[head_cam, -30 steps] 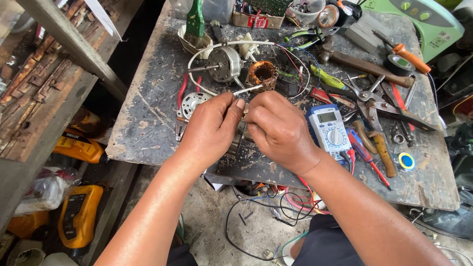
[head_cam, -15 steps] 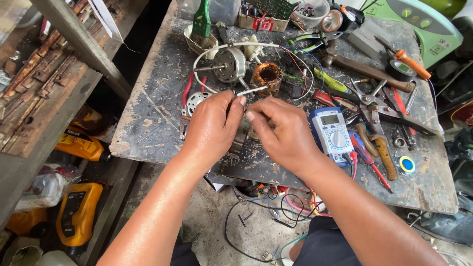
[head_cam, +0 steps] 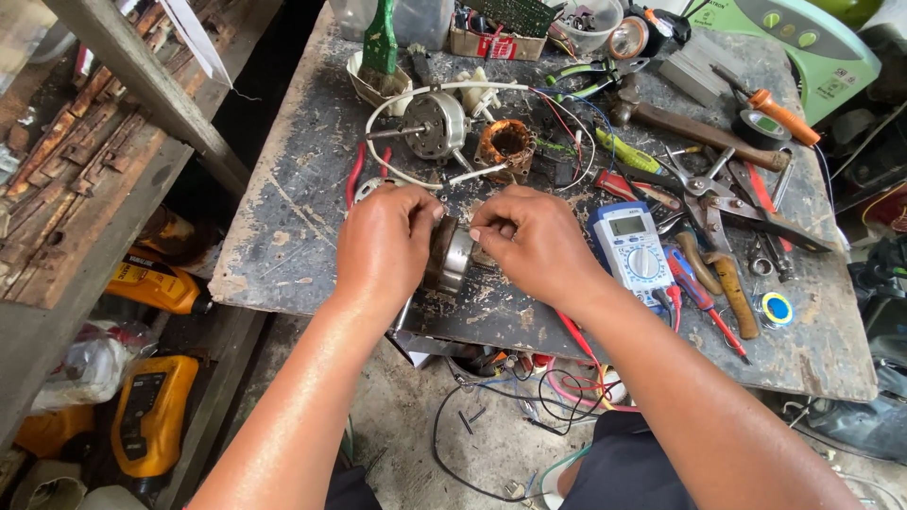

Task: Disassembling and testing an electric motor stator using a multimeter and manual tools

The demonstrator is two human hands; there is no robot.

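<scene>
Bench (head_cam: pixel 283 227) holds a cardboard box (head_cam: pixel 496 42) of small parts, hard to make out. Our left hand (head_cam: pixel 387 241) and right hand (head_cam: pixel 529 241) pinch the metal rotor (head_cam: pixel 452 257), seemingly lying left-right.

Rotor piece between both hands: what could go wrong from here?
The rotor is held just above the workbench near its front edge; a slip from the left hand or right hand could drop it to the floor. The multimeter and its red leads lie beside the right wrist and could snag.
</scene>
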